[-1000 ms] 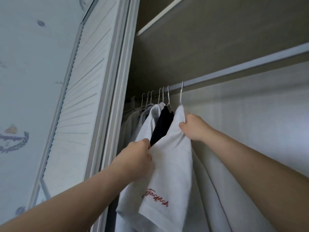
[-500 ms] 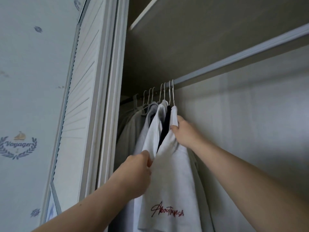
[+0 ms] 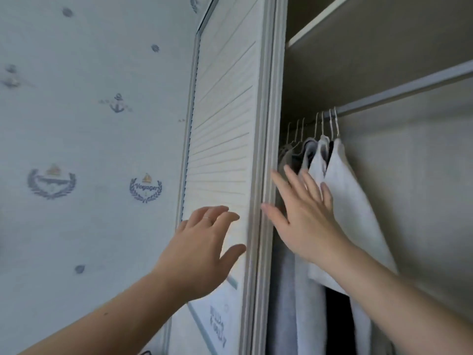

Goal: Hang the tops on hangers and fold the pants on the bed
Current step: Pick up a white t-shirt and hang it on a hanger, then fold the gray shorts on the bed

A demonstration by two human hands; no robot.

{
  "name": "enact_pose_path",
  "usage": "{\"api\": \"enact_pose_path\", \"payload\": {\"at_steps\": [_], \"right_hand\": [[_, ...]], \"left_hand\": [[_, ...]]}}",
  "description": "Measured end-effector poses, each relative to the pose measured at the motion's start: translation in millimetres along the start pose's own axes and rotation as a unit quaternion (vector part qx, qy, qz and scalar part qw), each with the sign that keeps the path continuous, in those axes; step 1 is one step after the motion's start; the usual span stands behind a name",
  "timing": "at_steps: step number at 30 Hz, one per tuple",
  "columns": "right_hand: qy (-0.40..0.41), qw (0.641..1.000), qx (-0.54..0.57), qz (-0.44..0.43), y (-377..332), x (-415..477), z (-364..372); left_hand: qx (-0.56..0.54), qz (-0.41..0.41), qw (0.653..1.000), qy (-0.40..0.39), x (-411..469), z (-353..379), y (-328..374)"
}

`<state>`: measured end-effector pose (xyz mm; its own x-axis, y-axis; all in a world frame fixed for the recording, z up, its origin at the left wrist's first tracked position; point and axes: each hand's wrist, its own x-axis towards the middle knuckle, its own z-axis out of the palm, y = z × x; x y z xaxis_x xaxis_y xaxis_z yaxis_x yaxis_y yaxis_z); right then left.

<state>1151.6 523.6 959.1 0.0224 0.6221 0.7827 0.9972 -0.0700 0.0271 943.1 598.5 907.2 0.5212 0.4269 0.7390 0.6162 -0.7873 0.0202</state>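
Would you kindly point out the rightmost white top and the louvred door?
rightmost white top (image 3: 350, 201): head view, its front fabric.
louvred door (image 3: 225, 124): head view, its slatted panel.

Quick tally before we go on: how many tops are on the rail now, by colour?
White tops: 2
Black top: 1
Grey tops: 2
Total: 5 that can be told apart; more may hang hidden behind the door frame.

I'm seeing cool, even light washing the wallpaper (image 3: 89, 149) at nine o'clock, while the wardrobe interior (image 3: 358, 60) at one o'clock is sitting in shadow. Wide-angle distortion is bowing the door frame (image 3: 266, 149); detail is looking soft.
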Motion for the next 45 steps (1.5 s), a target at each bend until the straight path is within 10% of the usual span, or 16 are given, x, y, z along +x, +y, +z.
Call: {"api": "enact_pose_path", "payload": {"at_steps": [15,32,45], "right_hand": [[-0.191,0.923,0.241,-0.231,-432.1,-213.3,65.4],[-0.431,0.685,0.412,-0.42,-841.2,-371.0,253.4],[-0.609,0.547,0.318,-0.479,-1135.6,-439.6,436.8]], "left_hand": [[0.15,-0.297,0.939,-0.091,-478.3,-208.9,-171.1],[0.139,-0.694,0.691,-0.145,-868.8,-269.0,-288.4],[0.032,-0.864,0.487,-0.122,-1054.4,-224.4,-473.3]]}}
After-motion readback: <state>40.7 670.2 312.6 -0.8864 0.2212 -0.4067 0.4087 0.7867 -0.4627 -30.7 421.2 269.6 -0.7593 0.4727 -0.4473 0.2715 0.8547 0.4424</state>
